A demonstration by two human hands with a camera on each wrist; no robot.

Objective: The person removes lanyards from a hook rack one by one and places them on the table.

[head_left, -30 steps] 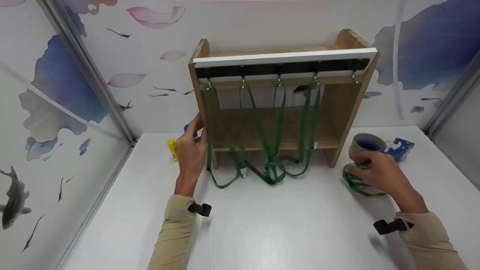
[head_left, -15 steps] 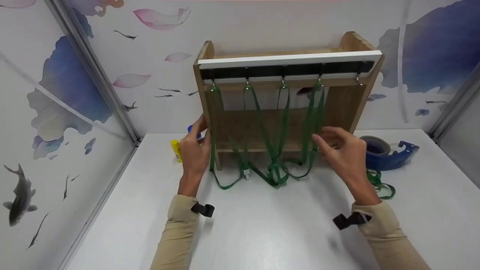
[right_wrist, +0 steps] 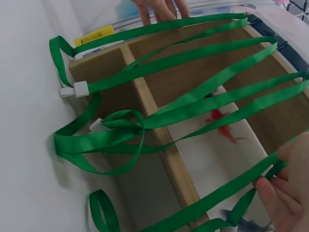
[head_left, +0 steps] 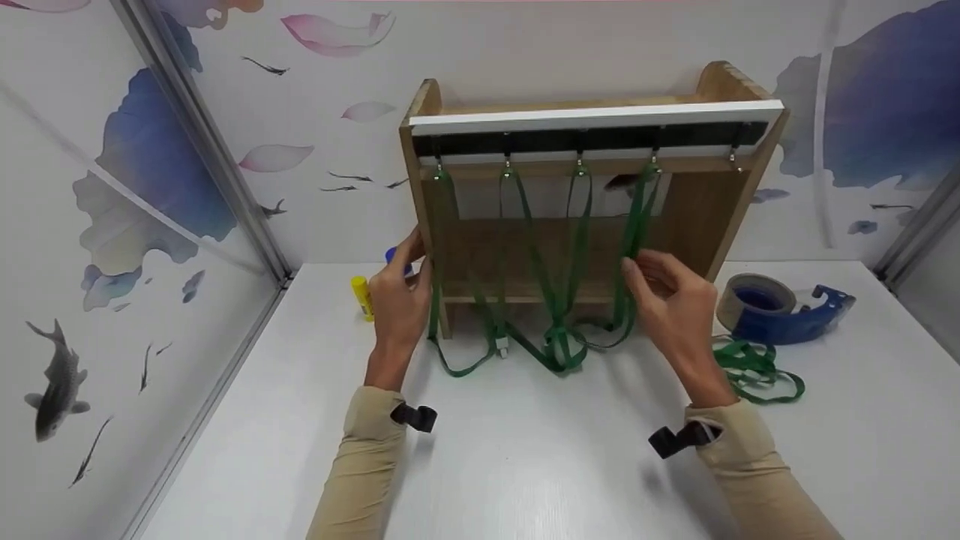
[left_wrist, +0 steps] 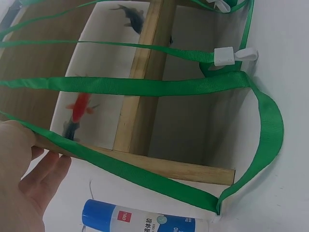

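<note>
A wooden shelf (head_left: 720, 217) has a hook rail (head_left: 540, 142) across its front, and green lanyards (head_left: 534, 247) hang from all hooks but the rightmost. My left hand (head_left: 401, 292) rests against the left side panel, its fingers (left_wrist: 43, 176) along the outer face in the left wrist view; its thumb's contact is hard to see. With thumb and fingertips my right hand (head_left: 675, 307) pinches the strap of the rightmost hanging lanyard (right_wrist: 241, 183). Lower ends of the lanyards, some with white clips (left_wrist: 224, 56), lie on the white table (head_left: 510, 457).
A blue tape dispenser (head_left: 787, 326) with a roll of tape stands to the right of the shelf. Before it lies a loose green lanyard (head_left: 750, 367). Left of the shelf stand a yellow tube (head_left: 362, 296) and a blue-capped glue bottle (left_wrist: 145, 217).
My right hand has left the loose lanyard beside the tape dispenser and moved left to the rightmost hanging lanyard, pinching its strap. The left hand has stayed at the side panel.
</note>
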